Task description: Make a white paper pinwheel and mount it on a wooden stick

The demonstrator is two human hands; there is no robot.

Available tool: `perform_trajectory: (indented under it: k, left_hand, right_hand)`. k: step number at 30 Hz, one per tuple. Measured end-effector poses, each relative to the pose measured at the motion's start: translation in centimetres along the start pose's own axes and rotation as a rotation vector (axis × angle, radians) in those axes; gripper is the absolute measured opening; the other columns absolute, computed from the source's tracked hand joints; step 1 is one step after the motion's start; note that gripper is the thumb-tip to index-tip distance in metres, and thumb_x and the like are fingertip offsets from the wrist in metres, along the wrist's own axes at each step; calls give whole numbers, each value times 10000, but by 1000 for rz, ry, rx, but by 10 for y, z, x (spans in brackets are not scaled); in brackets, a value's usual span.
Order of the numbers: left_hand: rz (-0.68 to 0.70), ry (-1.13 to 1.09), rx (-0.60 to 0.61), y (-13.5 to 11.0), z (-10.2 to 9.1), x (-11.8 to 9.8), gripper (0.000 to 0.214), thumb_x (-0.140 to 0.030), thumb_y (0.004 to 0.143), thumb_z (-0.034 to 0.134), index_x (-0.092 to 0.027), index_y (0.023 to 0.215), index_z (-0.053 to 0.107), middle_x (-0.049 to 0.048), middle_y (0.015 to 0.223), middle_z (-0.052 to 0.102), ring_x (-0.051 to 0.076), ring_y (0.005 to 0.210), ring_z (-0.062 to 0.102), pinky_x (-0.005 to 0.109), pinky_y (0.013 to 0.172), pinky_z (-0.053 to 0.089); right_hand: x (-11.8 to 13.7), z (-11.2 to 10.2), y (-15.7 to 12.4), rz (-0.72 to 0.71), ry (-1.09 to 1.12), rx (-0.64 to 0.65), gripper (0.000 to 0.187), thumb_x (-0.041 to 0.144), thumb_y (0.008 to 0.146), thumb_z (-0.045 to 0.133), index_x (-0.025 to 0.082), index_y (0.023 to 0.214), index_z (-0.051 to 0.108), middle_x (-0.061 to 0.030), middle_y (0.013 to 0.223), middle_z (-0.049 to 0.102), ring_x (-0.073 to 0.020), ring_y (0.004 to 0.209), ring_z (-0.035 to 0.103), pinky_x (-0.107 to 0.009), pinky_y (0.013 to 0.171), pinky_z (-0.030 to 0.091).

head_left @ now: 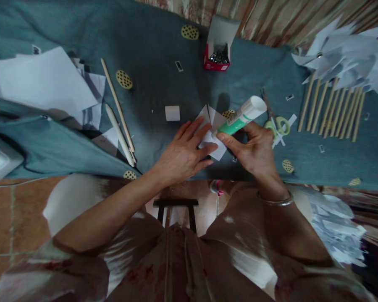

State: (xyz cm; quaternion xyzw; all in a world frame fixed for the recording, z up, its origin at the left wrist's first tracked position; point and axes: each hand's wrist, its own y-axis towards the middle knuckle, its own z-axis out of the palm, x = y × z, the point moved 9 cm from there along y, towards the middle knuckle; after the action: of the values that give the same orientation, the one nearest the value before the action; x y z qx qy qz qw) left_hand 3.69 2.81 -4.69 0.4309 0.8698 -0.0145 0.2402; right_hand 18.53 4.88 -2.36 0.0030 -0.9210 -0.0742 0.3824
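A small piece of white paper (219,152) with slits cut into it lies on the dark green cloth near the table's front edge. My left hand (189,151) rests flat on its left side, fingers spread. In my right hand (255,147) is a green and white glue stick (242,115), tilted, its lower end down at the paper's middle. The fingers partly hide that end. Left of the paper's top sits a white cap (172,113). Close to my right hand lie scissors (282,125) with light green handles, partly over thin paper strips (279,136).
Paper pinwheels (346,58) on wooden sticks (330,107) lie at the right. An open red box (216,65) of small metal pieces stands at the back. White paper sheets (44,82), a wooden stick (117,100) and a pale pen-like tool (119,134) are at the left.
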Motion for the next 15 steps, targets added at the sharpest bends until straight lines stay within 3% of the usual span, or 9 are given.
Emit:
perform_trajectory:
  k: [15]
  left_hand:
    - [-1, -19, -14, -1, 1, 2, 423, -459, 961, 603, -254, 1331, 631, 148, 1594, 425, 386, 1527, 283, 650, 1190, 302]
  right_hand:
    - [7, 6, -2, -10, 31, 5, 254, 500, 809, 758, 260, 754, 694, 3, 710, 648, -188, 676, 579, -366, 667, 485]
